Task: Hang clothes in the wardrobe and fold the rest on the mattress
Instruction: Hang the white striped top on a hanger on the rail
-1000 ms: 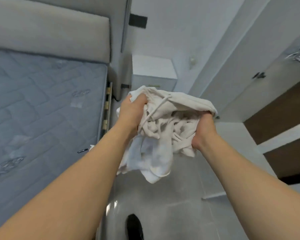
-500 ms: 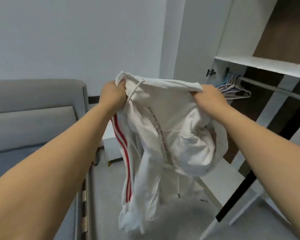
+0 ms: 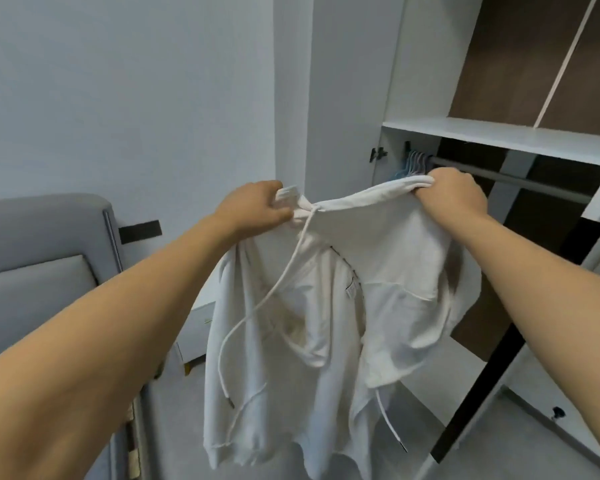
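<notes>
Cloth of a soft, matte, cream-white knit makes up the hoodie (image 3: 329, 306), which is held up at the middle of the view and hangs in loose folds, with thin round drawcords trailing down its front and a rough hem at 6 o'clock. Its top edge is stretched between the two hands. The left hand (image 3: 253, 206) is curled round a bunched, ribbed corner of the fabric at 10 o'clock from the garment's middle, with thumb and fingers pressed together on it. The right hand (image 3: 454, 195) is closed in a fist over the rolled edge at 1 o'clock, the fabric gripped inside the fingers. Behind the right hand, at 2 o'clock, the wardrobe (image 3: 499, 133) is seen open, with smooth white panels, a dark brown back and a flat white shelf. Under the shelf a grey round rail (image 3: 520, 181) is fixed, and a cluster of thin pale hangers (image 3: 413, 164) is hung at its left end. At 9 o'clock a padded grey headboard (image 3: 42, 258) with rounded corners is seen.
</notes>
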Action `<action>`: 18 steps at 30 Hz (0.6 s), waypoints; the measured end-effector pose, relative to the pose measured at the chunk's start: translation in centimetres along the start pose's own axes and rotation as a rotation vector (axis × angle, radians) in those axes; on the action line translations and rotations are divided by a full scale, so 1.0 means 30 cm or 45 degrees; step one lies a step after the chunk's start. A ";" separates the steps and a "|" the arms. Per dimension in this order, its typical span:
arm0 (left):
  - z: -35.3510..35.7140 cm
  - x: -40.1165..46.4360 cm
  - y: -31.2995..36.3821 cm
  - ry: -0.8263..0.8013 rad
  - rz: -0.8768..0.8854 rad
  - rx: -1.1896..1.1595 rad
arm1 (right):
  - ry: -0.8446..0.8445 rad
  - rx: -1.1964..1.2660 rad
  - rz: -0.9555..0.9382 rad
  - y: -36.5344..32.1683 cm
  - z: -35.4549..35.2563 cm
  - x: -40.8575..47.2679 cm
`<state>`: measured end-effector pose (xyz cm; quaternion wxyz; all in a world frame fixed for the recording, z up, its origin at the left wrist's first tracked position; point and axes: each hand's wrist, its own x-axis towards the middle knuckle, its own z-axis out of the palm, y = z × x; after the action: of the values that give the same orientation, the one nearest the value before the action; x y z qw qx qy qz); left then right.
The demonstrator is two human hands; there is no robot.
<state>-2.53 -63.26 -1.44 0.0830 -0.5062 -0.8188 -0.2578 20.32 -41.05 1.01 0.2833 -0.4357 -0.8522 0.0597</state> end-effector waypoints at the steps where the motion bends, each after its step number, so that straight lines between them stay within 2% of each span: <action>1: -0.004 0.029 -0.014 0.054 -0.029 -0.144 | 0.001 -0.085 -0.037 -0.003 0.006 0.003; 3: -0.012 0.090 -0.045 0.043 -0.104 -0.546 | -0.019 -0.249 -0.111 -0.005 0.010 0.001; 4: -0.019 0.114 -0.053 -0.100 -0.097 -0.660 | -0.017 -0.292 -0.129 -0.006 0.007 0.005; 5: -0.028 0.129 -0.054 -0.336 -0.058 -0.667 | 0.002 -0.313 -0.143 -0.009 0.001 0.014; 7: -0.013 0.145 -0.041 -0.795 0.040 -0.406 | 0.089 -0.359 -0.207 -0.037 -0.006 0.047; 8: 0.022 0.153 -0.034 -0.883 0.080 -0.194 | 0.140 -0.398 -0.256 -0.062 -0.007 0.069; 9: 0.061 0.165 -0.024 -0.864 0.107 -0.065 | 0.185 -0.440 -0.316 -0.090 -0.005 0.092; 10: 0.101 0.178 -0.015 -0.795 0.119 -0.072 | 0.217 -0.466 -0.371 -0.118 0.000 0.114; 11: 0.137 0.189 -0.006 -0.752 0.104 -0.243 | 0.230 -0.474 -0.416 -0.141 0.009 0.137; 13: 0.186 0.210 0.016 -0.725 -0.073 -0.897 | 0.202 -0.421 -0.456 -0.156 0.039 0.178; 15: 0.230 0.248 0.063 -0.637 -0.329 -1.514 | 0.093 -0.252 -0.375 -0.119 0.077 0.205; 18: 0.304 0.330 0.165 -0.406 -0.576 -1.940 | -0.066 -0.046 -0.144 0.012 0.171 0.218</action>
<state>-1.75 -49.11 -3.62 -0.4564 -0.2764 -0.5029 -0.6800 14.83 -35.02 -0.56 0.2560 -0.3903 -0.8835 0.0395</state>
